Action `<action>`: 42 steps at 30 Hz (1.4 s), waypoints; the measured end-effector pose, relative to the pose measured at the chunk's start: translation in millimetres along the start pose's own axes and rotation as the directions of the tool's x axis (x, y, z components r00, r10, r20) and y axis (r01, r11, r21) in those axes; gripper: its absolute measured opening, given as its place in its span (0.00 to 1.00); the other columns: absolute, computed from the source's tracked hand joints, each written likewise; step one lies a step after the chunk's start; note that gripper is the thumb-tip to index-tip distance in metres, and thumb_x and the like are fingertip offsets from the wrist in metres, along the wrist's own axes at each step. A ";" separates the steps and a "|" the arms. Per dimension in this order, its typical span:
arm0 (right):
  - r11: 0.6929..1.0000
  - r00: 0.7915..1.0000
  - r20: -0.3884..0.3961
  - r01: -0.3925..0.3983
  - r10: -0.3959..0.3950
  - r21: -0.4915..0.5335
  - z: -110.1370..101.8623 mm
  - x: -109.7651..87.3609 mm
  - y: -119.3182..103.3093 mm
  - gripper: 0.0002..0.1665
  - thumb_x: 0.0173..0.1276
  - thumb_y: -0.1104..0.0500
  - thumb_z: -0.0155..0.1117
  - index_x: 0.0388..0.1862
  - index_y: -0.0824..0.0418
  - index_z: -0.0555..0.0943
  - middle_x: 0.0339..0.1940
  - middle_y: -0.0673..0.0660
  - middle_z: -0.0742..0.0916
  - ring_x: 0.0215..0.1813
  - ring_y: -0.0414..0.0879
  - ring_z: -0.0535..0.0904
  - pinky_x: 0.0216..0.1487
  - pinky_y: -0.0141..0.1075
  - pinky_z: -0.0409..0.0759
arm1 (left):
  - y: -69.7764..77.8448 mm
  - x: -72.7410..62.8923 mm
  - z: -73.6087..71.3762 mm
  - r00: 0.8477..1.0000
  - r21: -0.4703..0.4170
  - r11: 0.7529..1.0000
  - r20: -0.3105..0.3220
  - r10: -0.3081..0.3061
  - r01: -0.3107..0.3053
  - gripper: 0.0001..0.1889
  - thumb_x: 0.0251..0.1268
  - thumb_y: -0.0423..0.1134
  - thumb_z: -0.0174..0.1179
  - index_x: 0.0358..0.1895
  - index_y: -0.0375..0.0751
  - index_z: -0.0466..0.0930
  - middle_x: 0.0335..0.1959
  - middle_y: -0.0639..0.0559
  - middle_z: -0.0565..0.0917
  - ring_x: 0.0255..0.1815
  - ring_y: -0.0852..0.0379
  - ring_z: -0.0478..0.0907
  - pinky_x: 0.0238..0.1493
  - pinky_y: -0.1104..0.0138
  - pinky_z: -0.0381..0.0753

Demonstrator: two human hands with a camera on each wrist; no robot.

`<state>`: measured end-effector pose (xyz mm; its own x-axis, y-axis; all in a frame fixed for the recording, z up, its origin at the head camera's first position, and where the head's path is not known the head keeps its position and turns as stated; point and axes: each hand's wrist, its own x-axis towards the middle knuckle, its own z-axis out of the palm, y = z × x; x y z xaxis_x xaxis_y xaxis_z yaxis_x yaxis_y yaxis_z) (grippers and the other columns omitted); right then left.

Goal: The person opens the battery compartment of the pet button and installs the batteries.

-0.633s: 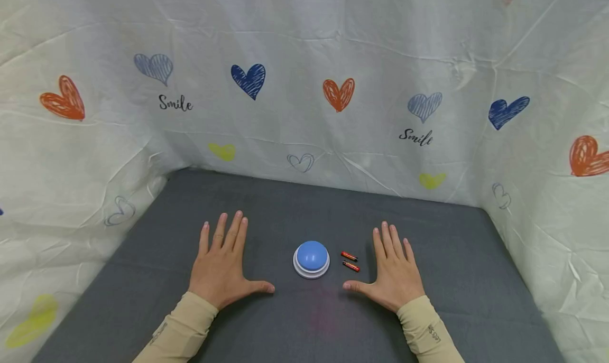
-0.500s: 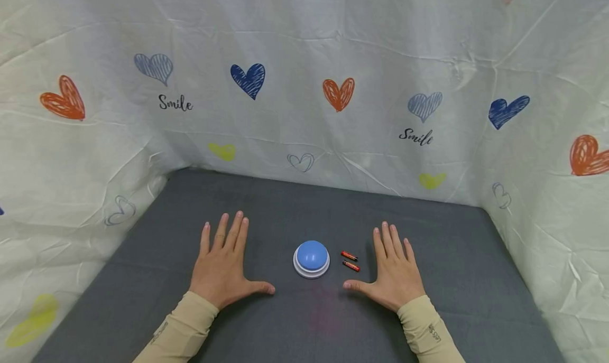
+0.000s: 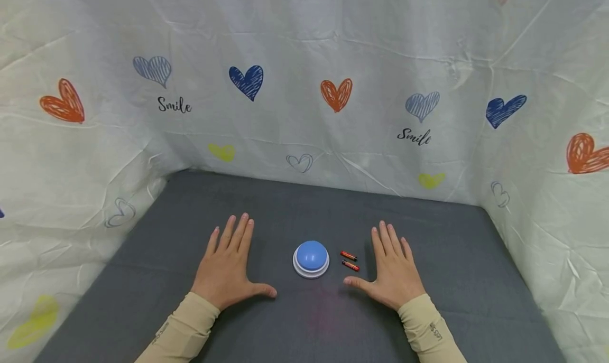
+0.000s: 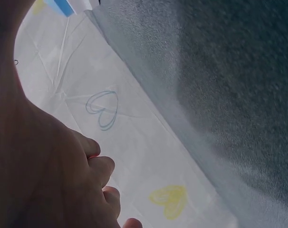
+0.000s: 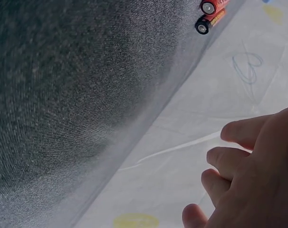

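A round push button (image 3: 312,256) with a blue dome and white base sits mid-table. To its right lie two small red-and-black batteries, the far battery (image 3: 349,256) and the near battery (image 3: 350,266), side by side and slightly angled. My left hand (image 3: 228,273) is left of the button, palm down, fingers extended and thumb pointing toward it. My right hand (image 3: 392,273) is just right of the batteries, fingers likewise straight and thumb out to the left. Neither hand holds anything. In the right wrist view the ends of the batteries (image 5: 208,19) show at the top.
The table is covered by a dark grey cloth (image 3: 295,215). A white curtain (image 3: 285,120) printed with hearts and "Smile" lettering rises along the back and both sides. Beige sleeves (image 3: 183,326) cover both forearms.
My left hand has turned slightly, its fingertips shifting a little to the right. The right hand, button and batteries stay in place; the head view has shifted slightly.
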<state>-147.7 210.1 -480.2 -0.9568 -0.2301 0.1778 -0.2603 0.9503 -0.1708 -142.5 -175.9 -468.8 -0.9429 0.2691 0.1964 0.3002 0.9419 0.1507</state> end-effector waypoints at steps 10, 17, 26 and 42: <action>0.996 0.996 0.043 0.069 -0.072 0.061 4.2 3.3 -8.8 0.78 0.57 0.12 0.65 0.90 0.60 0.56 0.92 0.63 0.56 0.92 0.61 0.52 0.85 0.66 0.54 | 11.0 7.1 -0.8 0.997 -0.081 0.995 0.045 0.055 -0.051 0.84 0.32 0.89 0.71 0.89 0.38 0.47 0.91 0.40 0.49 0.92 0.36 0.44 0.86 0.35 0.50; 0.976 0.982 0.011 0.186 -0.189 0.116 -0.1 11.4 -28.4 0.70 0.62 0.23 0.74 0.88 0.62 0.60 0.91 0.65 0.59 0.89 0.65 0.59 0.82 0.67 0.60 | 22.9 14.6 -1.7 0.993 -0.099 0.990 0.055 0.102 -0.096 0.81 0.37 0.87 0.71 0.89 0.38 0.47 0.91 0.40 0.49 0.92 0.38 0.46 0.85 0.37 0.55; 0.943 0.955 0.010 0.292 -0.297 0.158 -11.5 31.6 -62.8 0.51 0.70 0.37 0.76 0.82 0.63 0.72 0.80 0.65 0.77 0.80 0.59 0.76 0.77 0.63 0.70 | 50.6 32.5 2.8 0.984 -0.171 0.975 0.087 0.157 -0.141 0.65 0.58 0.73 0.73 0.88 0.38 0.53 0.86 0.38 0.65 0.81 0.38 0.72 0.71 0.39 0.78; 0.944 0.957 0.071 0.264 -0.283 0.199 2.9 41.1 -69.7 0.42 0.71 0.42 0.77 0.77 0.61 0.78 0.71 0.60 0.86 0.72 0.57 0.83 0.74 0.59 0.73 | 71.7 48.5 6.5 0.978 -0.281 0.954 0.148 0.146 -0.100 0.47 0.64 0.57 0.78 0.82 0.42 0.70 0.72 0.40 0.82 0.67 0.41 0.85 0.62 0.46 0.85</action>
<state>-169.3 133.7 -463.9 -0.8509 -0.5034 0.1499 -0.5241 0.7944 -0.3070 -167.7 -94.0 -454.7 -0.8998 0.4306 0.0707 0.4214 0.8155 0.3966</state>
